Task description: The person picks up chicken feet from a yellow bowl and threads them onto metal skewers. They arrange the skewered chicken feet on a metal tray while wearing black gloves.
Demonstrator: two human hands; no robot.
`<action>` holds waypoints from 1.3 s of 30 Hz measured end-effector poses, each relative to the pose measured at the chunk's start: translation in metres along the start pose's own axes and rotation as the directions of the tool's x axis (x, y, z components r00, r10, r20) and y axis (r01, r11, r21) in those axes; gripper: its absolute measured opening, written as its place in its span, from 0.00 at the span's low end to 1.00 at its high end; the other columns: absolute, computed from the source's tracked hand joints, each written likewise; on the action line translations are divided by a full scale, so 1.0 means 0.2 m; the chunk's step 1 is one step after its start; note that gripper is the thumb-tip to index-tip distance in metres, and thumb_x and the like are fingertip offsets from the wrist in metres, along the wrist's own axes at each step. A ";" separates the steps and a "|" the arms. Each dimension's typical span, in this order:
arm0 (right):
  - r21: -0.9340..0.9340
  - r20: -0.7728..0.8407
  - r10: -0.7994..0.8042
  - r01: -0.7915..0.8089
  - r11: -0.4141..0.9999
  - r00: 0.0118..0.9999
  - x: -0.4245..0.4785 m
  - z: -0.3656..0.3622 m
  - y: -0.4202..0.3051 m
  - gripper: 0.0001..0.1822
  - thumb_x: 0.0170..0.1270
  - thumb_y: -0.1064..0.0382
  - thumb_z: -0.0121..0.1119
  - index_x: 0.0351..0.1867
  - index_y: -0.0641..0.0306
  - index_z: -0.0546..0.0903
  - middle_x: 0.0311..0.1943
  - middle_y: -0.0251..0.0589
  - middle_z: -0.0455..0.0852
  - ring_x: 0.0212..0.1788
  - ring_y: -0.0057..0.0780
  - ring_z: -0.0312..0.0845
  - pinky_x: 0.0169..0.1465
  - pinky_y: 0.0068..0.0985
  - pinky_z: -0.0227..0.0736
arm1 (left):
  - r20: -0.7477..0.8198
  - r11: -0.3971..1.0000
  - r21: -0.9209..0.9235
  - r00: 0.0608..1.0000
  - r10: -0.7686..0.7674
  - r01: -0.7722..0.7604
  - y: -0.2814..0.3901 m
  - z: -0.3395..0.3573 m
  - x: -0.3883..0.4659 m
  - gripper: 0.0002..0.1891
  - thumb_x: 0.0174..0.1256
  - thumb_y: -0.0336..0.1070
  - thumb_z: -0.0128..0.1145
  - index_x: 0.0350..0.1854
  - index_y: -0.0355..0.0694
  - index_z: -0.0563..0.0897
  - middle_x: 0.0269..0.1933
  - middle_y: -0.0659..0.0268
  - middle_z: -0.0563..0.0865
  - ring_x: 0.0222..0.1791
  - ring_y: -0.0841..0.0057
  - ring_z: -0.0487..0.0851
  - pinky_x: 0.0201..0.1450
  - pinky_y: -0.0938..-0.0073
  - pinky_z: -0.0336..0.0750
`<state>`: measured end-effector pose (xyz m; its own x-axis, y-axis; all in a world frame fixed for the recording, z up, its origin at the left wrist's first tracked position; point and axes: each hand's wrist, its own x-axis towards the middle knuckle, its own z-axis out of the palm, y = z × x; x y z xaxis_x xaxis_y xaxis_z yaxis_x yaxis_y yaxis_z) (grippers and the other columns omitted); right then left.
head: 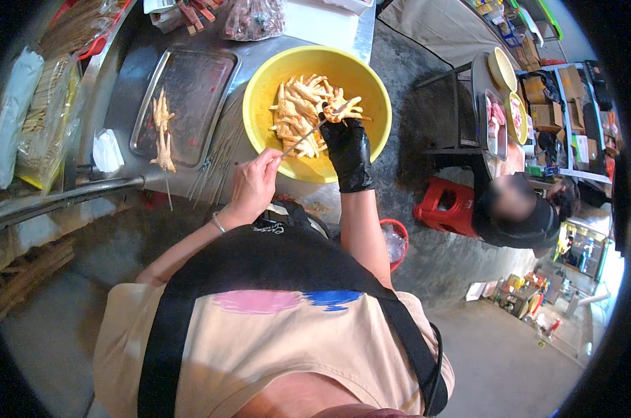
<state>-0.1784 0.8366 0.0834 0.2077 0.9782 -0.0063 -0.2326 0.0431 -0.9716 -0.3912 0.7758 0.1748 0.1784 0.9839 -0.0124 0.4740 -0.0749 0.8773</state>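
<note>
My bare left hand [256,178] pinches the near end of a thin metal skewer [304,137] at the near left rim of a yellow bowl [265,68]. In a black glove, my right hand [348,151] holds a chicken foot [339,107] at the skewer's far end, over the bowl. Whether the tip has gone through the foot is hard to tell. A pile of pale orange chicken feet [299,112] lies in the bowl. To the left, a metal tray [190,78] bears skewered chicken feet [162,133], the skewer's end sticking out over the near edge.
Loose metal skewers [218,151] lie between tray and bowl. Bagged sticks [46,115] and a white packet [108,150] are at the left. A red bucket [395,243] stands below at the right. Another person [519,214] sits near a red stool [446,206] at the right.
</note>
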 end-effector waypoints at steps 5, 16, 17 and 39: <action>0.594 -0.101 0.228 -0.125 0.795 0.968 -0.02 0.12 -0.17 0.22 0.71 0.49 0.46 0.59 0.60 0.72 0.54 0.43 0.77 0.58 0.35 0.72 0.60 0.33 0.67 | 0.118 0.997 0.069 0.993 -0.032 0.024 0.03 -0.01 -0.02 0.07 0.69 0.32 0.46 0.45 0.39 0.73 0.27 0.50 0.81 0.33 0.50 0.82 0.32 0.53 0.71; 0.881 0.405 0.290 -0.455 0.131 0.867 0.08 0.20 -0.27 0.18 0.67 0.62 0.49 0.55 0.66 0.73 0.51 0.44 0.80 0.53 0.35 0.76 0.60 0.29 0.70 | 0.155 0.971 -0.226 0.987 -0.046 0.081 0.03 0.00 -0.03 0.08 0.72 0.33 0.44 0.43 0.38 0.76 0.18 0.60 0.71 0.17 0.74 0.71 0.23 0.69 0.66; 0.854 0.480 0.308 -0.518 0.049 0.821 0.09 0.20 -0.25 0.17 0.67 0.60 0.50 0.52 0.67 0.75 0.48 0.45 0.81 0.49 0.34 0.78 0.56 0.30 0.73 | 0.159 0.969 -0.228 0.985 -0.061 0.097 0.03 0.00 -0.03 0.08 0.72 0.32 0.44 0.43 0.38 0.76 0.18 0.61 0.71 0.17 0.74 0.72 0.23 0.70 0.66; 0.501 -0.218 0.295 -0.153 0.852 0.930 0.00 0.23 -0.28 0.16 0.67 0.62 0.54 0.53 0.65 0.76 0.46 0.38 0.81 0.46 0.25 0.79 0.47 0.23 0.76 | 0.185 0.977 -0.141 0.974 -0.132 0.159 -0.03 0.00 -0.04 0.05 0.70 0.30 0.45 0.40 0.38 0.75 0.18 0.61 0.71 0.18 0.74 0.73 0.24 0.70 0.65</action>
<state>-0.2092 0.8443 0.1495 0.3322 0.8783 -0.3440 -0.7055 -0.0107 -0.7086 -0.3962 0.7679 0.1699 0.2710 0.9379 -0.2165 0.3699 0.1062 0.9230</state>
